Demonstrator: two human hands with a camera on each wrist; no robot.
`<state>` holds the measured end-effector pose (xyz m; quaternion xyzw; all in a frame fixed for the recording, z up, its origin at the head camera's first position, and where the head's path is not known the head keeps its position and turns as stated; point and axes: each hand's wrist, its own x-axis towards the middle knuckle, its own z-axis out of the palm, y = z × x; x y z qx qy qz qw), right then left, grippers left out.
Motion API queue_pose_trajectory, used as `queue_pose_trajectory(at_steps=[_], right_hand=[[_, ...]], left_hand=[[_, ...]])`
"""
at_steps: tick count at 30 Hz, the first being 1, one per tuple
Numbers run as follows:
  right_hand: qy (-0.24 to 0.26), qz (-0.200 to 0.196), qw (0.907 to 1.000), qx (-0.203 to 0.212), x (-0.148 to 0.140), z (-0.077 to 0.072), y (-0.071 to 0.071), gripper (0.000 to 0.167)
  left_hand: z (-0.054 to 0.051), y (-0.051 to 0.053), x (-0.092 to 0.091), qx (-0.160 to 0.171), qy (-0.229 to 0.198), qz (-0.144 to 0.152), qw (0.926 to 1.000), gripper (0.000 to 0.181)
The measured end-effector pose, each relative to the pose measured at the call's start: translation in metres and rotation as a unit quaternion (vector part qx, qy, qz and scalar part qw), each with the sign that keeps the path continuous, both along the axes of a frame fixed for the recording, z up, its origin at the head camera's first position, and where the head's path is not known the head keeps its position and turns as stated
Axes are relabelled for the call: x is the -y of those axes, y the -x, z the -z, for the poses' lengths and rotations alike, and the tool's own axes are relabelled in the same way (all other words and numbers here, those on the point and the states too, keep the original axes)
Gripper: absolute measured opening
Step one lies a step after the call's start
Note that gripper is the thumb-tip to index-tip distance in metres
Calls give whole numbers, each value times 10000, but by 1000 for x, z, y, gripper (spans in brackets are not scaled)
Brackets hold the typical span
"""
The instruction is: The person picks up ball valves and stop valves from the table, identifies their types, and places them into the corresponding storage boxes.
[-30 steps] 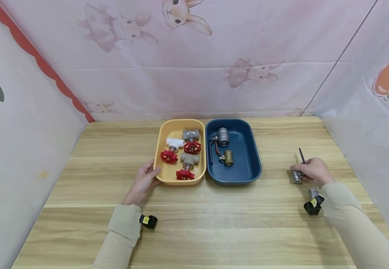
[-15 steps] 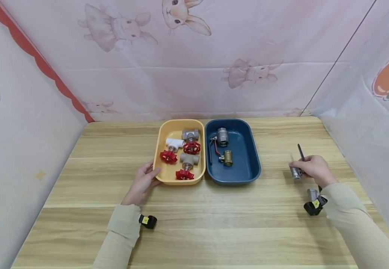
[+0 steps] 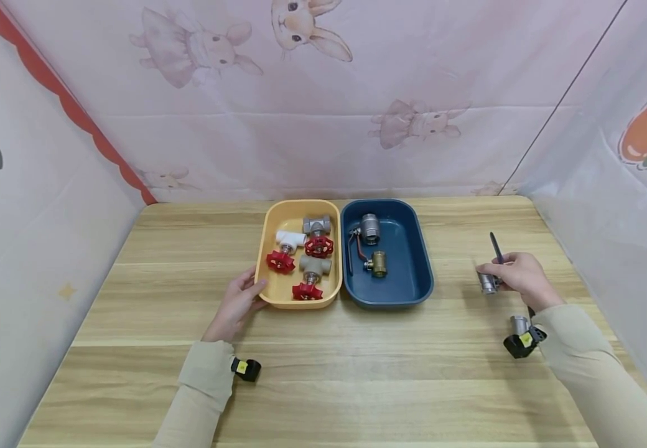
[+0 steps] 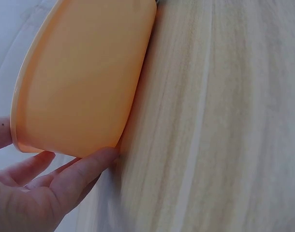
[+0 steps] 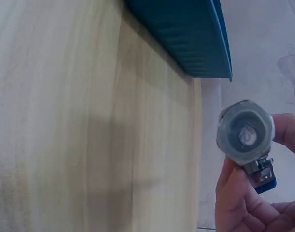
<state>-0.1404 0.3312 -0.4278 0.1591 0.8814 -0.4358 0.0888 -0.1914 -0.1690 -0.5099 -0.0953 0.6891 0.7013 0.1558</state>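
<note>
My right hand (image 3: 522,279) pinches a silver ball valve (image 3: 488,284) over the right part of the table. In the right wrist view the open end of this ball valve (image 5: 246,133) faces the camera, and its dark lever (image 3: 496,247) sticks up past the hand in the head view. My left hand (image 3: 238,303) grips the near left corner of a yellow bin (image 3: 260,267), thumb at the rim and fingers against the outer wall. Inside lie a white, a grey and a silver valve (image 3: 316,225), each with a red handwheel. Another silver valve (image 3: 519,324) lies near my right wrist, partly hidden.
Right beside the yellow bin stands a dark blue bin (image 3: 413,289). It holds a silver ball valve (image 3: 370,229) and a brass ball valve (image 3: 379,264). Printed cloth walls (image 3: 323,143) close off the back and both sides of the wooden table (image 3: 357,386).
My right hand has lifted the ball valve slightly and shifted it a little left and away from me. The left hand stays at the yellow bin's corner.
</note>
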Motion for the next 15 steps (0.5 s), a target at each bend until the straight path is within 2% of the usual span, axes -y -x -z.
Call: queue_pose_trajectory(at_steps=[5,9,12,15], right_hand=[[-112,-23,9999,-24,5,-8,-1,65],[-89,-53,9999,-45,10,-14,-1,64],[-32,-60,9999,-76,15,-19,0,62],[3,-71,9999,-92,20,-22,1,63]], left_hand=[[-1,0,-1,34,9,2,10000,57],[-6,-3,-3,6,109,11,9999,57],[-13,-7,-6,-79,140,0,9999,57],[-14,-7,-5,-86,101,-30,9999,58]])
